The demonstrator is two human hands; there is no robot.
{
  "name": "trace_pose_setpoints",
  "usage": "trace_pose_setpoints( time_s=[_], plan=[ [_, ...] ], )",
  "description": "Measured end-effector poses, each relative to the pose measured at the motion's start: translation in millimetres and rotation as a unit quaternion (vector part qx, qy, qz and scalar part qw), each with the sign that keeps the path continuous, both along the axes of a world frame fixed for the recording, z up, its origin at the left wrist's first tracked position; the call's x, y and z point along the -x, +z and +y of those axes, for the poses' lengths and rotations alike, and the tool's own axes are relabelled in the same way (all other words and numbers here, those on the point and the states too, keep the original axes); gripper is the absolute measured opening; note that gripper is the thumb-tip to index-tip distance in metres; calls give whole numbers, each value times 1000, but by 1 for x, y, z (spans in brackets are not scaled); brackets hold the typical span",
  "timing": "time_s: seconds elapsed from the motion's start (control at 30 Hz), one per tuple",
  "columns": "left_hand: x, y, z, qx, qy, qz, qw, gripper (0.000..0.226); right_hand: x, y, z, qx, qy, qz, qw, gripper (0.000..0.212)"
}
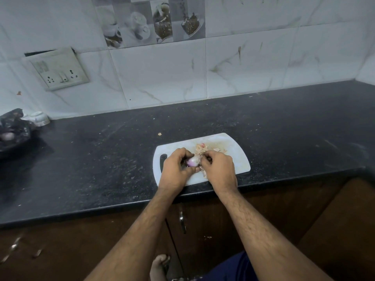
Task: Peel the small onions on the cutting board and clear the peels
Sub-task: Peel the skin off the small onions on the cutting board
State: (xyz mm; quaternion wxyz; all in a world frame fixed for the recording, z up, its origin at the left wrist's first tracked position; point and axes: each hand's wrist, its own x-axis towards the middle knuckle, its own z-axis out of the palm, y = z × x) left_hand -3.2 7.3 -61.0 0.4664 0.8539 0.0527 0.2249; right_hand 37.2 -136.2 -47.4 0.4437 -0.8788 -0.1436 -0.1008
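At the black stone counter (101, 159), I work a small onion (192, 161) over the white cutting board (237, 159), which sits at the counter's front edge, just ahead of me. My left hand (174, 169) curls around the onion, fingers and thumb closed on its left side, so only the pale purple-white flesh shows between my hands. My right hand (219, 169) meets it from the other side, fingers bent and pinching a papery strip of skin (204, 172) that hangs down from the onion toward the board — whether that strip is fully free of the bulb I cannot tell.

Behind my knuckles, on the far half of the board, lies a loose heap of dry peels (205, 148), tan and pinkish. The board's dark handle slot (163, 162) shows just left of my left hand. One stray flake (160, 134) rests on the counter beyond the board's far left corner.

Well off to the left, against the marble-look wall tiles (243, 63), a crumpled black plastic bag (14, 130) sits with something pinkish and round in it — too blurred to name — and a small white cup (40, 117) lies just beside it. A switch and socket plate (58, 71) is set in the wall above. Below the counter run brown cabinet doors with a metal handle (182, 220), and my bare foot (159, 266) shows on the floor.
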Motion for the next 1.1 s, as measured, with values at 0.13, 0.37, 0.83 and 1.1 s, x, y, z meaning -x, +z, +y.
trace_pose_setpoints(
  time_s=[0.13,0.37,0.83,1.1],
  plan=[
    [0,0,0,9,17,13,1000,39,-4,-3,0,-20,-4,-16,1000,21],
    [0,1,-2,-7,34,3,999,33,-6,-6,-1,-37,73,-35,996,25],
    [2,3,-3,-11,25,7,1000,36,-10,-9,-1,-44,-10,-31,999,11],
    [6,6,-3,19,14,-3,1000,47,-7,-2,-1,63,66,-12,996,41]
  ],
)
